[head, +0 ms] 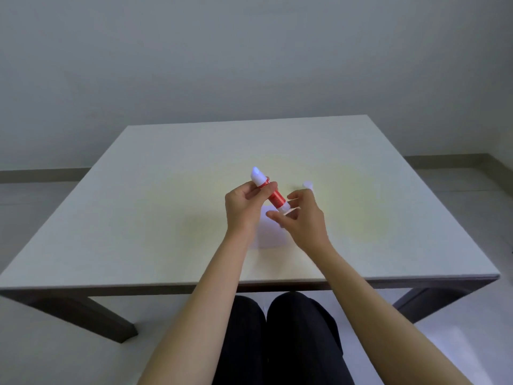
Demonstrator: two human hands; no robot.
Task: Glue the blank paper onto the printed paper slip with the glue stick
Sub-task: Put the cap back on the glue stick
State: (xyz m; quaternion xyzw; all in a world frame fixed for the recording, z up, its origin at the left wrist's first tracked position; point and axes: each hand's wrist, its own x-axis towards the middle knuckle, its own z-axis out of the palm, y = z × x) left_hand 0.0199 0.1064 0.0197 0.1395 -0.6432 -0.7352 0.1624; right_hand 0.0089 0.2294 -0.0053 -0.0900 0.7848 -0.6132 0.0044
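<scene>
A red glue stick (274, 196) with its white glue tip bared points up and away, tilted, above the table. My left hand (244, 207) grips its upper red body. At the stick's white base, the fingertips of my right hand (301, 218) are pinched. A white cap (307, 185) lies on the table just beyond my right hand. A white sheet of paper (270, 234) lies flat under and between my hands, partly hidden by them. Printing on it cannot be made out, and I see no second slip.
The pale square table (138, 218) stands against a plain wall, its front edge close to my dark-trousered knees (277, 329). Dark table legs show at the lower left and right.
</scene>
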